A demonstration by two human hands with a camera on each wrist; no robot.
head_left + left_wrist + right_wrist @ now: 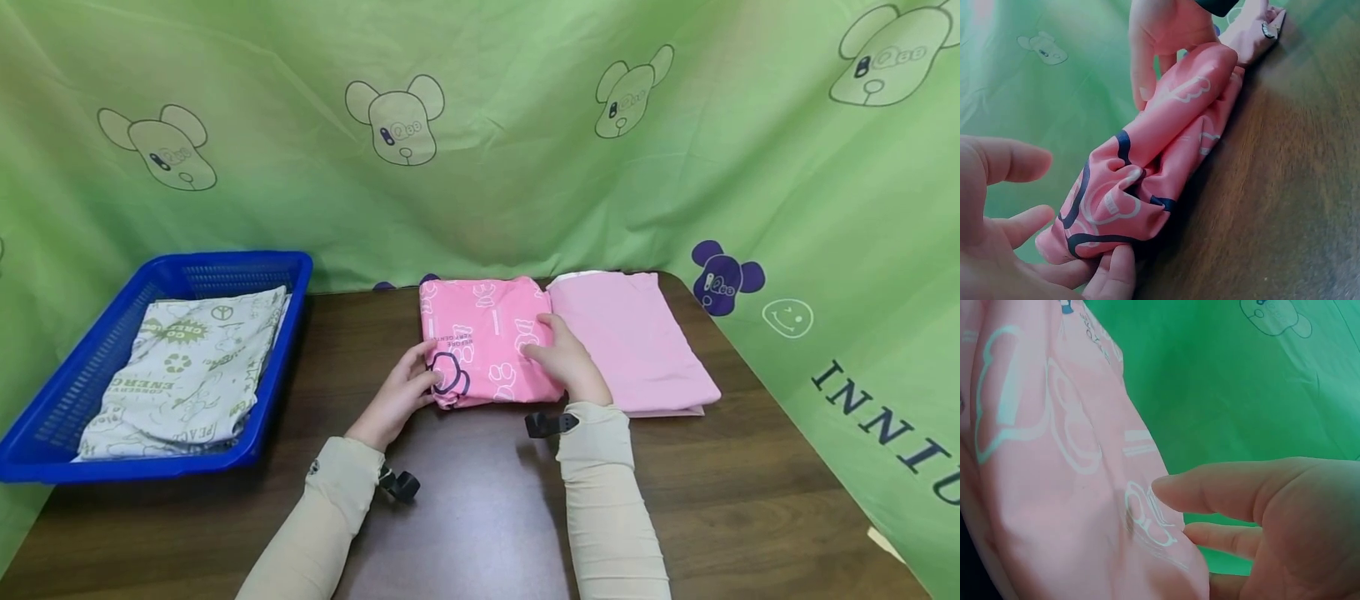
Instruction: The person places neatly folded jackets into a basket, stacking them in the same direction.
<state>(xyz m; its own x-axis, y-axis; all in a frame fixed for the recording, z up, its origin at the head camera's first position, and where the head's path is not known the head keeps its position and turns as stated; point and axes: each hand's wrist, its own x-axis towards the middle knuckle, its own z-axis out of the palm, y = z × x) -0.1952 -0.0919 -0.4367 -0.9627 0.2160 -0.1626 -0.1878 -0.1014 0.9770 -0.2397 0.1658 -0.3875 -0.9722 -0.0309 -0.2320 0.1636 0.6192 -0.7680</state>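
A folded bright pink cloth [487, 350], printed with white outlines and a dark bow shape, lies on the table between both hands. At its left edge is my left hand [401, 387]. In the left wrist view the lower fingers [1110, 275] touch the cloth's end, while the thumb and a finger stand apart from it. On the opposite side, my right hand [566, 358] rests its fingers along the right edge. Its thumb [1210, 487] is nearly straight at the cloth's border in the right wrist view. Thick rolled folds show at the near side.
A paler pink folded cloth [630, 342] lies just right of the printed one. On the left stands a blue plastic basket [281, 367] with a folded white cloth [183, 375] with green print inside. A green printed curtain [510, 200] hangs behind the brown wooden table [465, 517].
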